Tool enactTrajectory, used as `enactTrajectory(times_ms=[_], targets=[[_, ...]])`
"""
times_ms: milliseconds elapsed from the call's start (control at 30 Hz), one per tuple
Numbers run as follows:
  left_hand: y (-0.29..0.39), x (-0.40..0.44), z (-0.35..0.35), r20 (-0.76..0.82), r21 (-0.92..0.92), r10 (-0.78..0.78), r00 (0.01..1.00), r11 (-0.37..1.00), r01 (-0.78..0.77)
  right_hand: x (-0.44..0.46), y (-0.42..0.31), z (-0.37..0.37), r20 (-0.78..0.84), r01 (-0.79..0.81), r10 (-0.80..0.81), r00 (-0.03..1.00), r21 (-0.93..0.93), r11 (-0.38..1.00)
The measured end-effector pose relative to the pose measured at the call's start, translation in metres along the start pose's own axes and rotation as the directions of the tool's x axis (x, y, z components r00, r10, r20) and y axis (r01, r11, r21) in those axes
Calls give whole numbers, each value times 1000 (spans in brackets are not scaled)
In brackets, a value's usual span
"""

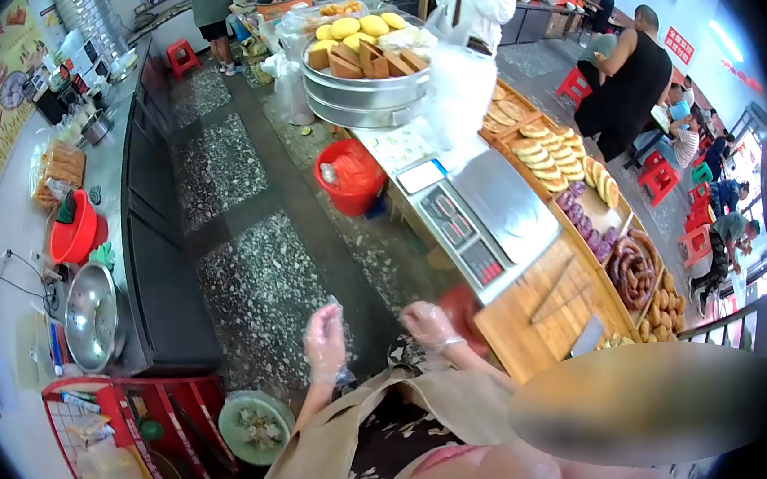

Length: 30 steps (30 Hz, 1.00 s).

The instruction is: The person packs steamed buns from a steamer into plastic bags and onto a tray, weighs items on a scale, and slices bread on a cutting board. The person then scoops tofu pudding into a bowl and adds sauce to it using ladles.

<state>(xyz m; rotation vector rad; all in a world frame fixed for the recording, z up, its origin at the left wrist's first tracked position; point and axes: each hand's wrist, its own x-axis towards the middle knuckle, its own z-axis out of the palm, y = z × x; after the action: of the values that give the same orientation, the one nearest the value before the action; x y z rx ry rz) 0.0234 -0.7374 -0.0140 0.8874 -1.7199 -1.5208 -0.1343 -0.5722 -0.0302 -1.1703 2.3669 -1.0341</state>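
Both of my hands wear thin clear plastic gloves and are raised apart in front of my apron (306,457), above the floor. My left hand (325,341) points its fingers upward, with loose glove film at the tips; nothing shows in it. My right hand (430,325) has its fingers curled in, also with nothing visible in it. Nearest to the right hand is a wooden cutting board (521,323), on which lie a long thin tool (553,289) and a flat blade (587,336). Beyond it stands a digital scale (460,233) with a steel top.
Trays hold flatbreads (548,154), purple pieces (585,224), and coiled sausages (633,265). Steamers (363,97) carry yellow buns and brown cake. A red bucket (349,184) stands on the floor; left are a counter (136,124), steel bowl (92,316), green bin (256,430) and red rack (136,412). Other people are around.
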Motion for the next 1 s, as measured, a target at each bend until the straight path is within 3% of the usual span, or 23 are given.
enactTrajectory(times_ms=[133, 267, 333, 367, 467, 533, 600, 633, 733, 800, 833, 867, 933, 1000], targets=[[-14, 64, 14, 47, -83, -93, 995, 992, 97, 96, 22, 27, 98, 8, -15, 995, 75, 997], [-17, 153, 27, 114, -19, -168, 979, 985, 172, 208, 35, 50, 132, 94, -107, 986, 97, 991], [-10, 214, 27, 193, 115, -202, 960, 977, 182, 274, 34, 49, 158, 104, -123, 980, 121, 987], [8, 242, 29, 173, 184, -80, 982, 982, 48, 298, 30, 53, 193, 94, -121, 974, 143, 985], [23, 334, 27, 155, 251, 116, 981, 956, -152, 376, 6, 36, 105, 136, -155, 982, 167, 977], [18, 418, 29, 91, 187, 119, 989, 973, -134, 429, 3, 31, 47, 208, -217, 975, 147, 967], [56, 521, 32, 108, 232, 342, 934, 905, -358, 464, -7, 24, 70, 95, -119, 990, 279, 955], [73, 576, 33, 131, 283, 499, 856, 809, -515, 478, -8, 22, 80, 99, -126, 989, 279, 955], [141, 737, 48, 112, 54, 457, 883, 884, -464, 520, 0, 24, 4, 57, -60, 998, 238, 970], [183, 832, 52, 193, 156, 431, 882, 874, -461, 540, 12, 26, -67, -52, 69, 995, 220, 974], [192, 887, 57, 196, 269, 525, 828, 783, -560, 547, 23, 33, -86, -72, 93, 992, 226, 971], [204, 923, 64, 286, -26, 352, 891, 933, -360, 554, 38, 38, -125, -176, 227, 966, 326, 929], [222, 972, 71, 274, -110, 319, 907, 948, -300, 571, 38, 37, -229, -283, 410, 883, 438, 853], [218, 1035, 81, 279, -180, 347, 895, 935, -306, 584, 4, 18, -256, -399, 679, 688, 648, 648]])
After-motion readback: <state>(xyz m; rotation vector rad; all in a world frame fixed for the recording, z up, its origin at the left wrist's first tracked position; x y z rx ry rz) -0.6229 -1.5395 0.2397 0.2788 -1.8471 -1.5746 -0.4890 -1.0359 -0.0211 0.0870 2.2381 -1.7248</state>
